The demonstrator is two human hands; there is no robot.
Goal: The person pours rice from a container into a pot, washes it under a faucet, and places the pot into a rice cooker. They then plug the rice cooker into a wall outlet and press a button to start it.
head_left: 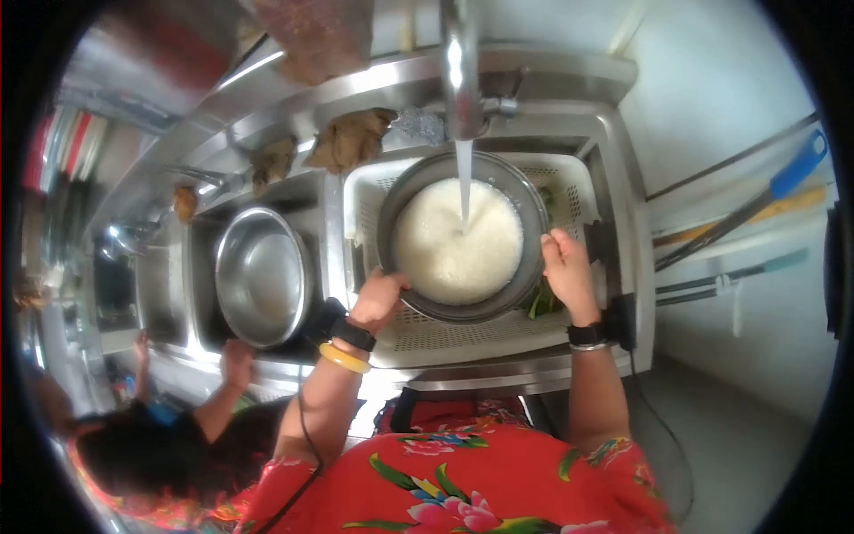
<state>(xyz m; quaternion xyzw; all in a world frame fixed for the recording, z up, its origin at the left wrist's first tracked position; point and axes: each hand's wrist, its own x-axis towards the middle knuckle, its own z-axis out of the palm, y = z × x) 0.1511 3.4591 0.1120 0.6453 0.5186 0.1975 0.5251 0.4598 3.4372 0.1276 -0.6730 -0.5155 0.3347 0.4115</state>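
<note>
A round metal pot [389,209] holds cloudy, whitish contents [454,258], and water runs into it from the tap [461,80] above. My left hand [380,299] grips the pot's rim at the lower left, fingers closed on it. At the right side, my right hand [568,271] is closed on the rim as well. Beneath the pot is a white perforated basket [418,338] set in the sink, with some green leaves [544,298] showing at the pot's right edge.
A metal basin [261,276] sits in the sink to the left. A co-worker's hands [237,363] are near it. Brown cloths [350,141] lie on the ledge behind. Long-handled tools, one with a blue handle [799,165], are along the right wall.
</note>
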